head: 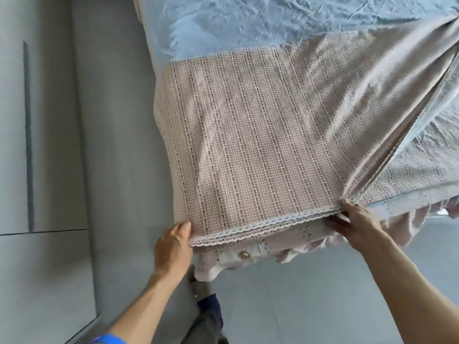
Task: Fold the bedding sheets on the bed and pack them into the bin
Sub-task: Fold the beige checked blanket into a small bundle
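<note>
A pink checked bedding sheet (260, 135) with dotted stripes and a white lace hem lies spread across the bed, folded into several layers at the near edge. My left hand (173, 247) grips the near left corner of the stacked hem. My right hand (355, 223) pinches the hem further right, where the fabric gathers into a taut ridge running up to the right. A light blue crumpled sheet (248, 23) covers the bed beyond it. No bin is in view.
A pale bed skirt with a button (241, 255) hangs below the hem. Grey floor (310, 301) lies under my arms. A grey wall (49, 145) stands close on the left of the bed. My leg and shoe (206, 304) are near the bed corner.
</note>
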{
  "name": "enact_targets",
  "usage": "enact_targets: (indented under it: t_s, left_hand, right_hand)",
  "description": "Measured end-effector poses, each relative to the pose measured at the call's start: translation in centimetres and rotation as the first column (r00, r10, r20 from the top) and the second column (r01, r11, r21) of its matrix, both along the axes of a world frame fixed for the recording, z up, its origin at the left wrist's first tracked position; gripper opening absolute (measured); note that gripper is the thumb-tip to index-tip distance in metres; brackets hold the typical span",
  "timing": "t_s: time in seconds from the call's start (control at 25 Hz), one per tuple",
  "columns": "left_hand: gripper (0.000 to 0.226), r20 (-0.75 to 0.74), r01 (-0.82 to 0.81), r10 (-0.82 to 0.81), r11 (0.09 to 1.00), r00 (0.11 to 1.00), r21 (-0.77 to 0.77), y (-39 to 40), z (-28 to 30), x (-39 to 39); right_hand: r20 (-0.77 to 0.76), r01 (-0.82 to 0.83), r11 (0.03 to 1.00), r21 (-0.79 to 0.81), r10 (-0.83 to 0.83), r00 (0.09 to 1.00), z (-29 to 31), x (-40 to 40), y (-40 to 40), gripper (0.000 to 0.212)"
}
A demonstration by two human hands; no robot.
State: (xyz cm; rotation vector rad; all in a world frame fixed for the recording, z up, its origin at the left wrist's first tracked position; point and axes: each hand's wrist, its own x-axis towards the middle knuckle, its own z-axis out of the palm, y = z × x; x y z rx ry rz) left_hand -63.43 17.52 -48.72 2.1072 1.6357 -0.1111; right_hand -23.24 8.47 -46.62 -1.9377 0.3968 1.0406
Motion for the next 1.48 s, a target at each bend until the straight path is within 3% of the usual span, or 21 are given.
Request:
enact_targets:
  t_s: [0.12, 0.28, 0.36, 0.52, 0.64, 0.72, 0.8, 0.96, 1.04, 1.08, 1.12, 1.24, 1.32, 1.4, 1.48]
  left_hand:
    - [0.035, -0.016, -0.040, 0.040, 0.999, 0.999, -0.018, -0.7, 0.3, 0.8]
    - [0.043, -0.106, -0.037, 0.036, 0.999, 0.994, -0.008, -0.7, 0.7, 1.6]
    - [0.040, -0.188, -0.038, 0.022, 0.996, 0.982, -0.081, -1.8, 1.3, 1.5]
    - [0.020, -0.393, -0.270, 0.179, 0.944, 0.902, -0.190, -2.6, 2.2, 4.3]
    - [0.022, -0.421, -0.420, 0.338, 0.900, 0.842, -0.117, -2.7, 4.8, 8.8]
    - [0.027, -0.324, -0.407, 0.379, 0.913, 0.867, -0.019, -2.7, 7.1, 14.2]
    - [0.025, -0.162, -0.340, 0.336, 0.941, 0.928, 0.002, -2.1, 9.1, 21.9]
    - [0.008, 0.117, -0.064, 0.071, 0.996, 0.991, -0.058, -0.5, 9.8, 39.5]
    - [0.015, 0.183, 0.073, -0.056, 0.993, 0.981, -0.088, 0.5, 9.4, 47.6]
    - [0.022, 0.180, 0.119, -0.098, 0.987, 0.979, -0.111, 1.2, 8.7, 51.3]
    - [0.030, 0.163, 0.170, -0.147, 0.976, 0.976, -0.136, 1.8, 8.3, 54.7]
    - [0.053, 0.141, 0.230, -0.207, 0.958, 0.968, -0.173, 3.9, 7.3, 63.9]
    - [0.061, 0.186, 0.212, -0.178, 0.959, 0.966, -0.186, 5.5, 6.5, 68.1]
    - [0.070, 0.266, 0.093, -0.002, 0.940, 0.964, -0.329, 6.8, 5.1, 71.9]
    - [0.079, 0.347, -0.070, 0.284, 0.852, 0.894, -0.519, 7.5, 4.1, 76.0]
  right_hand:
    - [-0.021, -0.129, 0.985, -0.110, 0.128, 0.992, 0.0, 1.3, 0.6, 0.033]
    - [0.105, -0.242, 0.951, -0.193, 0.265, 0.959, 0.5, 2.9, 3.5, 0.019]
    - [0.117, -0.279, 0.943, -0.181, 0.302, 0.946, 0.5, 2.3, 3.3, 0.012]
    - [-0.001, -0.356, 0.927, -0.118, 0.358, 0.934, 0.7, 3.7, 0.7, 0.019]
    - [-0.089, -0.611, 0.787, -0.087, 0.605, 0.791, 2.8, 7.0, 0.3, 0.033]
    - [-0.085, -0.664, 0.744, -0.077, 0.658, 0.748, 4.0, 11.0, -0.1, 0.032]
    - [0.019, -0.660, 0.741, -0.123, 0.667, 0.745, 4.6, 15.8, -0.1, 0.021]
    - [0.257, -0.598, 0.777, -0.194, 0.629, 0.734, 5.5, 24.6, 1.8, 0.008]
    - [0.290, -0.614, 0.761, -0.211, 0.648, 0.704, 5.9, 28.2, 2.7, 0.016]
    - [0.297, -0.638, 0.730, -0.245, 0.683, 0.667, 6.2, 30.2, 3.1, 0.021]
    - [0.309, -0.686, 0.643, -0.340, 0.766, 0.565, 6.4, 32.3, 3.2, 0.027]
    - [0.213, -0.670, 0.201, -0.715, 0.975, 0.066, 7.0, 39.2, 3.1, 0.050]
    - [0.079, -0.730, 0.046, -0.682, 0.997, -0.012, 6.7, 42.7, 3.3, 0.070]
    - [0.053, -0.835, 0.004, -0.550, 0.998, -0.030, 5.9, 44.9, 3.5, 0.082]
    - [0.103, -0.901, 0.035, -0.432, 0.995, -0.010, 5.1, 47.7, 3.5, 0.072]
